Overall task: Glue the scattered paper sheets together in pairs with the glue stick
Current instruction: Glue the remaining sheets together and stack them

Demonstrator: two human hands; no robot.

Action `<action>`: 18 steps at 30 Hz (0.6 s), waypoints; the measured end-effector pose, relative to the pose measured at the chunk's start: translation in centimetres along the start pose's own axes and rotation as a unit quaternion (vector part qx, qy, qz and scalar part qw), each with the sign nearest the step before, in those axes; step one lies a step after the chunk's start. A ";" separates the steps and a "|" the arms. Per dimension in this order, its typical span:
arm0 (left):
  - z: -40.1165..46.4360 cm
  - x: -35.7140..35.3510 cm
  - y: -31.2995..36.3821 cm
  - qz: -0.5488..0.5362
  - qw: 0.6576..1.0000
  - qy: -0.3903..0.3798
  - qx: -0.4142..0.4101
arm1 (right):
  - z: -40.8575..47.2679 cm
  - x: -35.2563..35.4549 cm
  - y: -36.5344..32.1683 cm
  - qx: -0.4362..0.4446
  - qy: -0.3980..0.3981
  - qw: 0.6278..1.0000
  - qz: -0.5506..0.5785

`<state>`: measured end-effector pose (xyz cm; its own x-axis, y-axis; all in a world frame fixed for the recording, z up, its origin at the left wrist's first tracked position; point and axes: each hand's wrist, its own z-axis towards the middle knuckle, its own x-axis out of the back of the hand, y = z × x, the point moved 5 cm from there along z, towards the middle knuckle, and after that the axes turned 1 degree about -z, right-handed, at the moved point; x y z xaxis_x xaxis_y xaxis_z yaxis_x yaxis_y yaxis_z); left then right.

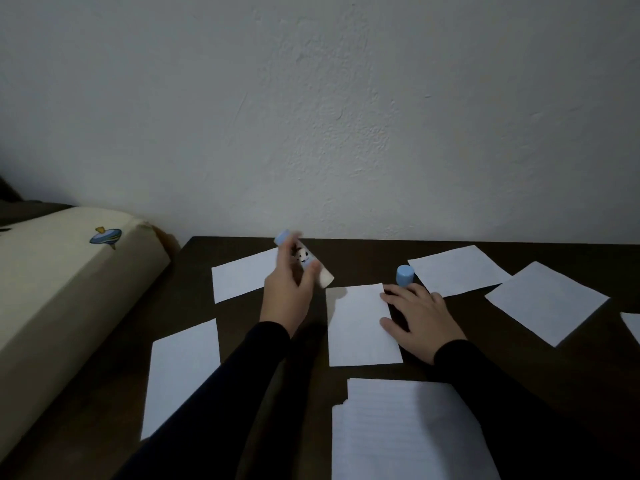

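My left hand (289, 292) grips a white glue stick (308, 259) with a blue base and a small face print, tilted above the dark table, its uncapped end pointing down toward the right. The stick's blue cap (405, 274) stands on the table just beyond my right hand (417, 318). That hand lies flat, fingers and thumb pressing the right edge of a white sheet (360, 323) in the middle. Other white sheets lie scattered: one at the back left (242, 275), one at the left front (180, 375), two at the right (453, 270) (547, 301).
A stack of lined paper (405, 431) lies at the front of the dark table (346, 245). A sliver of another sheet (632, 323) shows at the right edge. A cream cushion with a spinning-top print (62, 271) lies left of the table. A white wall rises behind.
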<state>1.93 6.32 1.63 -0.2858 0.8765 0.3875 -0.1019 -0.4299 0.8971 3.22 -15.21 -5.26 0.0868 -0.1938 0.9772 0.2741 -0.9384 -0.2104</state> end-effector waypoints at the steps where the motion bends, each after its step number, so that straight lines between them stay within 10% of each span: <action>1: -0.3 0.3 0.1 0.001 1.000 -0.016 0.002 | -0.1 0.0 0.0 -0.003 -0.002 1.000 -0.007; 18: -5.4 1.6 -4.4 0.036 0.991 -0.001 0.127 | -2.9 1.5 -3.3 -0.144 -0.013 0.971 -0.193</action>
<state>-3.25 8.45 -2.80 -0.2826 0.8460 0.4521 0.1615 -0.4226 0.8918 -0.34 -13.23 -3.00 0.0561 0.1909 0.9800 0.0117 -0.9816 0.1906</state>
